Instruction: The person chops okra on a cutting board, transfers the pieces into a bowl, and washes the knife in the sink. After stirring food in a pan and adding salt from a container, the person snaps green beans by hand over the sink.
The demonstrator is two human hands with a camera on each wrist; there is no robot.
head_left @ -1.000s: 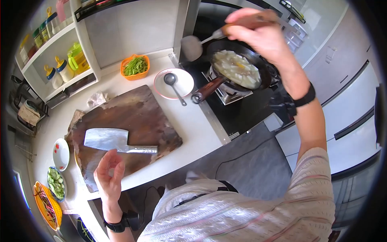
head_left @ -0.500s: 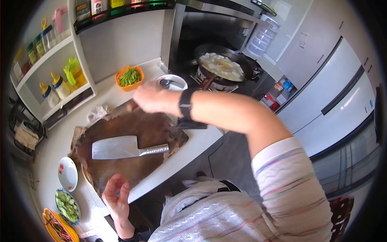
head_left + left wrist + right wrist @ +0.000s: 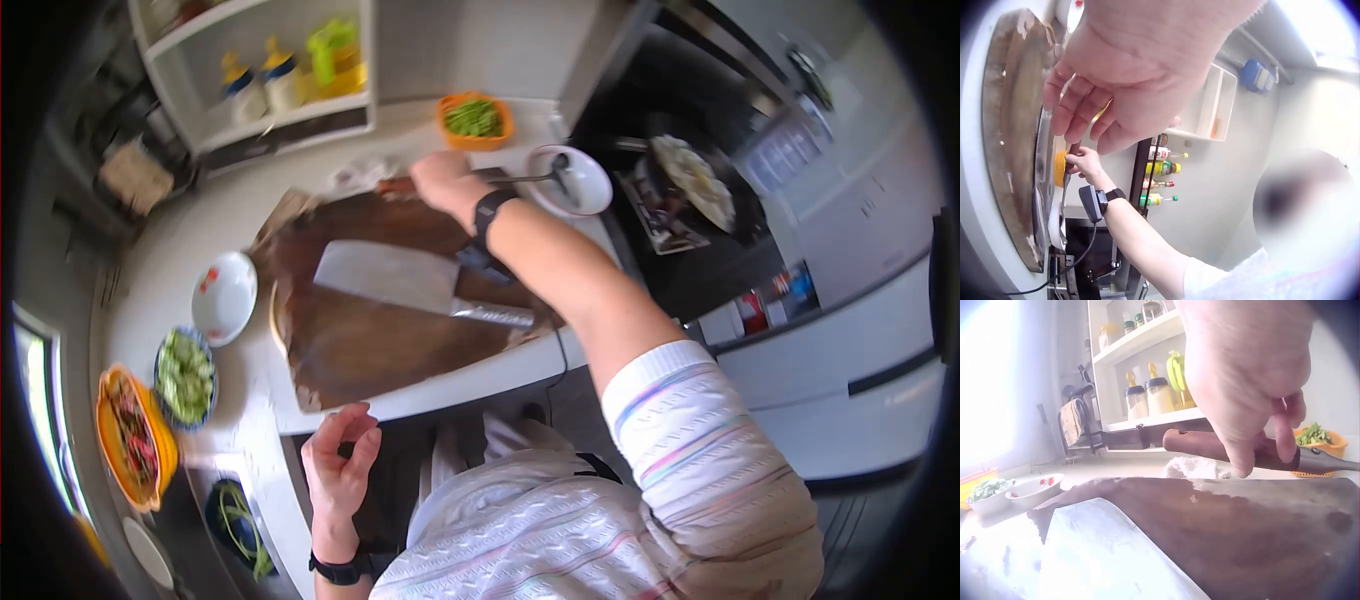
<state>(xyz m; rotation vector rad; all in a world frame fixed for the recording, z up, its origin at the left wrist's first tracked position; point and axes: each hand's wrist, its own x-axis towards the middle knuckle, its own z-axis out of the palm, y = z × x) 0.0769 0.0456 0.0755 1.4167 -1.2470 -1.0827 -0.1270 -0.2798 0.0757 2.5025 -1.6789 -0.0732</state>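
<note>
My right hand (image 3: 445,182) grips the brown wooden handle of a metal spatula (image 3: 1196,444) over the far edge of the dark cutting board (image 3: 370,350). The spatula's shaft points right, toward a white bowl (image 3: 594,185); its blade is hard to make out there. A dark ladle (image 3: 562,164) leans in that bowl. On the board lies a cleaver (image 3: 385,275), flat, its handle toward the right. Before the counter's front edge hangs my left hand (image 3: 338,465), fingers loosely curled with nothing in them; the left wrist view shows it bare too.
A wok (image 3: 742,195) holding pale sliced food sits on the stove at right. Behind the board are a crumpled white cloth (image 3: 362,172) and an orange basket (image 3: 480,142) of green vegetables. At left stand an empty bowl (image 3: 225,300), a plate of green slices (image 3: 185,378) and a yellow-orange basket (image 3: 168,455).
My right hand has carried the spatula from above the wok leftward to over the board's far edge. The left hand stays empty and loosely curled. The head view has turned left.
</note>
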